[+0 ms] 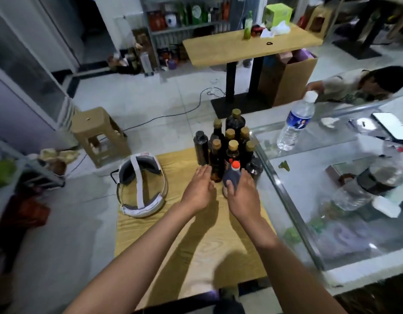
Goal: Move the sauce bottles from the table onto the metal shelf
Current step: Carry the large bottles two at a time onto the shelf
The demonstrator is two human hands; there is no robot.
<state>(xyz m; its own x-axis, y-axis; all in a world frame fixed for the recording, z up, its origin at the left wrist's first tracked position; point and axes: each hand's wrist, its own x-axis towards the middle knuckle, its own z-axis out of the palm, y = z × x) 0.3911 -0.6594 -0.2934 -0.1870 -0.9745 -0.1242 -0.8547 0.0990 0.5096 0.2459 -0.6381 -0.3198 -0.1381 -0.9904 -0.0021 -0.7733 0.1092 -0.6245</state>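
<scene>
The sauce bottles (230, 141) stand in a tight group at the far end of the wooden table (173, 245), close to its right edge where the glass counter (331, 223) begins. The right hand (242, 196) is wrapped around the nearest one, a dark bottle with an orange cap (232, 175); the thumb lies on its front and the other fingers go behind it, so the hand is closed on the bottle. The left hand (199, 189) is flat with the fingers together, just beside a brown bottle with a cork-coloured cap (216, 162); I cannot tell if it touches it. To do this step well, I think the orange-capped bottle should be lifted straight up first, because its neighbours stand almost against it and a sideways pull could knock them over like pins. The left hand could steady the brown bottle or take it low on the body. Room on the right is small: the metal edge of the counter is very near. On the left there is a white headset (140, 184) on the table, but between it and the bottles the wood is free. A metal shelf (187, 28) is seen far across the floor, behind another table (252, 46), so the carrying path seems long.
</scene>
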